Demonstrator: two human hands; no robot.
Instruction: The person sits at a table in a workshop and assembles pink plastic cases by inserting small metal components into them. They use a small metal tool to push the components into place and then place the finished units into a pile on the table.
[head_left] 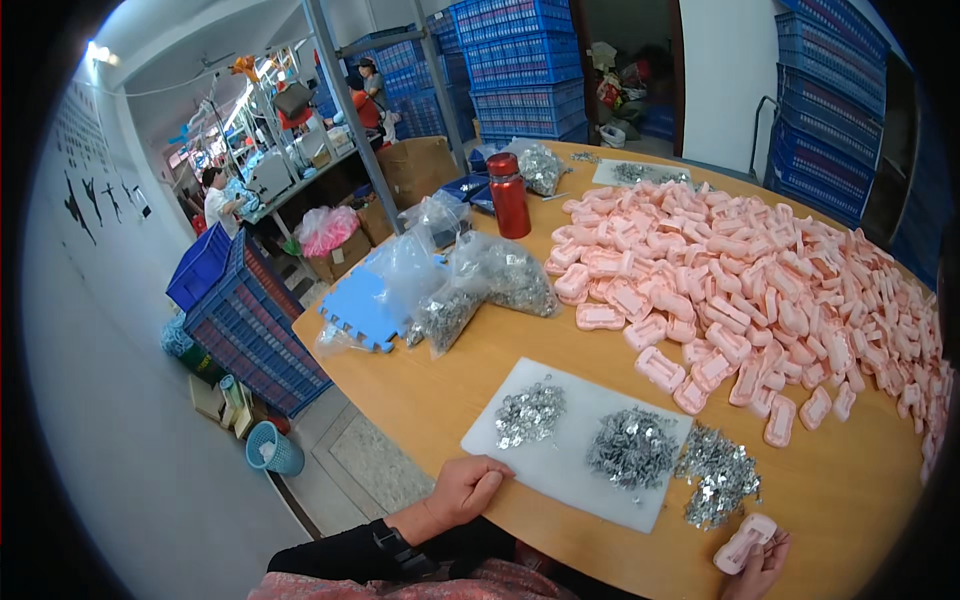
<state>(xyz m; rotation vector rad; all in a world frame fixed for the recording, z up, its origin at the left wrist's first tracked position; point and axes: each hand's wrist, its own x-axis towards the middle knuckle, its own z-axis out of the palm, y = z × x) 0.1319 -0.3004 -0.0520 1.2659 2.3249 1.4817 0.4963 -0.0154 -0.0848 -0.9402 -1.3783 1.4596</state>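
Note:
My right hand (768, 572), at the lower right, grips a pink plastic shell (745, 543) whose hollow, ribbed inside faces up. My left hand (465, 490) is curled closed at the table's near edge, by the left corner of a white board (541, 481); whatever it may hold is hidden. On that board lie a pile of small shiny metal plates (531, 414) and a pile of darker metal pieces (632, 447). Another metal heap (717, 476) spreads on the table off the board's right edge, just beyond my right hand.
A large mound of pink shells (740, 270) covers the table's right side. Farther back are bags of metal parts (505, 275), a blue foam mat (360, 303), a red flask (509, 196) and a second white board (610, 172). Blue crates (255, 325) stand left of the table (400, 385). People work far left.

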